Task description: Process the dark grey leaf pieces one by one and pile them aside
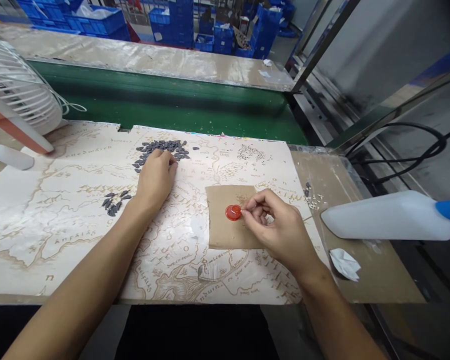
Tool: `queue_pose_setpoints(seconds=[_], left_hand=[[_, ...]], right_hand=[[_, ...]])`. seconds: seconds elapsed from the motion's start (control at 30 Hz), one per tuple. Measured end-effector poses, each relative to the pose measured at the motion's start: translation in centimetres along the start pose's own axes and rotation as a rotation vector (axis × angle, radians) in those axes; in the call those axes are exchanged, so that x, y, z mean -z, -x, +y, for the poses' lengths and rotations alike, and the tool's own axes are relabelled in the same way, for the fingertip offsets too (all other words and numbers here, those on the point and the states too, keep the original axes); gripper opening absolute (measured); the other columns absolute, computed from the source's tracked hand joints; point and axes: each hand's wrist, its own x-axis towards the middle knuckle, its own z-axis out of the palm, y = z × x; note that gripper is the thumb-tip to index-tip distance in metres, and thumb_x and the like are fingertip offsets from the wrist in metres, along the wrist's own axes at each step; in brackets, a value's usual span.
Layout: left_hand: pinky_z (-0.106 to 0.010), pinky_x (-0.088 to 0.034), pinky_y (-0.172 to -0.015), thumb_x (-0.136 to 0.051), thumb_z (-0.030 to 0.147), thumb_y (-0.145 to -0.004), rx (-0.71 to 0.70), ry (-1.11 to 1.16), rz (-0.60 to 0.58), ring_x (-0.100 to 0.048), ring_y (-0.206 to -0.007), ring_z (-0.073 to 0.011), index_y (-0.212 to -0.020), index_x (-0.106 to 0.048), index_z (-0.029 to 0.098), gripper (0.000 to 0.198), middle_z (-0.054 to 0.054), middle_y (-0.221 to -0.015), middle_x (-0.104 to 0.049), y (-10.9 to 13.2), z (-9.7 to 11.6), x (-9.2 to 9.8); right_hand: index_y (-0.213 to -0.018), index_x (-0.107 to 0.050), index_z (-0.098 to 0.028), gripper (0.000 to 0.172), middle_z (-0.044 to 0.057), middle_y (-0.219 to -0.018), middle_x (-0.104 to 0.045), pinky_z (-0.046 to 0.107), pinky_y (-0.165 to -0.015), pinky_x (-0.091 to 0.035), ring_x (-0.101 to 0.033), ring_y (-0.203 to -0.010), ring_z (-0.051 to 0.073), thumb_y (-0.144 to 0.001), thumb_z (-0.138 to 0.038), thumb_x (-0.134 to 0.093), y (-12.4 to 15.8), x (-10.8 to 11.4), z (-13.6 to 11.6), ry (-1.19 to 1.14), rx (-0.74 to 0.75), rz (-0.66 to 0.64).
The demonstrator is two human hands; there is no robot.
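Note:
My left hand (157, 175) rests at the near edge of a pile of dark grey, leaf-shaped pieces (155, 149). Its fingers are curled together, and whatever they hold is hidden. A smaller group of the same dark pieces (114, 202) lies to the left of my forearm. My right hand (272, 215) is closed in a pinch, thumb against forefinger, beside a small round red dish (231, 213). What sits between those fingertips is too small to name. Under the dish lies a square of brown cardboard (219, 237).
Tiny pieces (251, 154) are scattered at the back right of the map-printed sheet (78, 255). A white bottle with a blue top (382, 217) and crumpled tissue (345, 264) lie right. A fan (18, 85) stands left. Behind runs a green belt (172, 102).

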Motion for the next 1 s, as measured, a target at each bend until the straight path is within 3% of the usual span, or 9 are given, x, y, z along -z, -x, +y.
queue_pose_setpoints(seconds=[0.1,0.17,0.33,0.47,0.63,0.8,0.9,1.0], left_hand=[[-0.053,-0.052,-0.101,-0.053,0.023,-0.111,-0.008,-0.048,0.001,-0.065,-0.117,-0.0414,-0.105,-0.068,0.019,0.016,-0.022,-0.124,-0.070,0.2,0.2,0.3],[-0.051,-0.052,-0.098,-0.052,0.025,-0.112,0.019,0.002,0.001,-0.068,-0.111,-0.0388,-0.106,-0.066,0.020,0.016,-0.021,-0.120,-0.074,0.5,0.4,0.4],[-0.040,-0.052,-0.078,-0.065,0.029,-0.108,0.141,0.447,-0.064,-0.069,-0.081,-0.0252,-0.101,-0.068,0.022,0.011,-0.011,-0.097,-0.082,1.7,1.5,0.4],[-0.034,-0.050,-0.063,-0.082,0.028,-0.094,0.258,0.827,-0.137,-0.064,-0.068,-0.0188,-0.100,-0.079,0.017,0.013,-0.011,-0.091,-0.081,3.5,2.9,0.6],[-0.034,-0.058,-0.069,-0.095,0.033,-0.085,0.282,1.009,-0.219,-0.070,-0.073,-0.0191,-0.100,-0.084,0.018,0.024,-0.009,-0.087,-0.080,6.7,4.4,1.4],[-0.031,-0.060,-0.068,-0.091,0.033,-0.093,0.263,1.078,-0.279,-0.072,-0.075,-0.0182,-0.102,-0.084,0.020,0.017,-0.007,-0.089,-0.082,9.9,5.6,1.1],[-0.027,-0.060,-0.068,-0.088,0.031,-0.098,0.265,1.158,-0.343,-0.073,-0.074,-0.0168,-0.103,-0.084,0.021,0.013,-0.004,-0.084,-0.080,11.3,6.8,0.8],[-0.026,-0.063,-0.073,-0.088,0.032,-0.101,0.312,1.318,-0.441,-0.076,-0.077,-0.0157,-0.104,-0.083,0.021,0.013,-0.003,-0.083,-0.081,12.4,8.2,0.4]], right_hand=[[-0.098,-0.066,-0.028,0.012,-0.004,-0.074,-0.061,0.036,-0.065,-0.047,-0.056,-0.064,0.017,-0.104,-0.017,-0.070,-0.1,-0.1,-0.2,0.045,0.040,-0.052],[-0.099,-0.066,-0.028,0.013,-0.004,-0.073,-0.062,0.035,-0.064,-0.047,-0.055,-0.062,0.017,-0.104,-0.016,-0.069,-0.1,-0.2,-0.2,0.070,0.069,-0.086],[-0.101,-0.065,-0.028,0.014,-0.003,-0.076,-0.064,0.035,-0.065,-0.049,-0.055,-0.062,0.017,-0.105,-0.015,-0.066,-0.1,-0.3,-0.1,0.111,0.104,-0.078],[-0.101,-0.066,-0.028,0.014,-0.005,-0.072,-0.058,0.035,-0.064,-0.046,-0.053,-0.062,0.017,-0.104,-0.015,-0.068,0.2,0.2,-0.2,0.123,0.093,-0.060],[-0.099,-0.067,-0.028,0.010,-0.003,-0.075,-0.060,0.036,-0.065,-0.045,-0.056,-0.064,0.018,-0.103,-0.020,-0.070,1.4,1.2,0.6,0.188,0.001,0.061],[-0.099,-0.067,-0.026,0.013,-0.006,-0.070,-0.052,0.035,-0.064,-0.042,-0.053,-0.061,0.016,-0.097,-0.014,-0.070,2.6,1.1,2.2,0.246,-0.033,-0.023],[-0.102,-0.070,-0.027,0.009,-0.005,-0.074,-0.057,0.034,-0.064,-0.046,-0.054,-0.064,0.016,-0.101,-0.020,-0.075,2.9,1.1,2.0,0.070,-0.105,0.024],[-0.107,-0.071,-0.027,0.016,0.001,-0.094,-0.074,0.032,-0.073,-0.057,-0.069,-0.080,0.017,-0.101,-0.028,-0.086,3.0,1.1,0.8,-0.295,-0.173,0.096]])
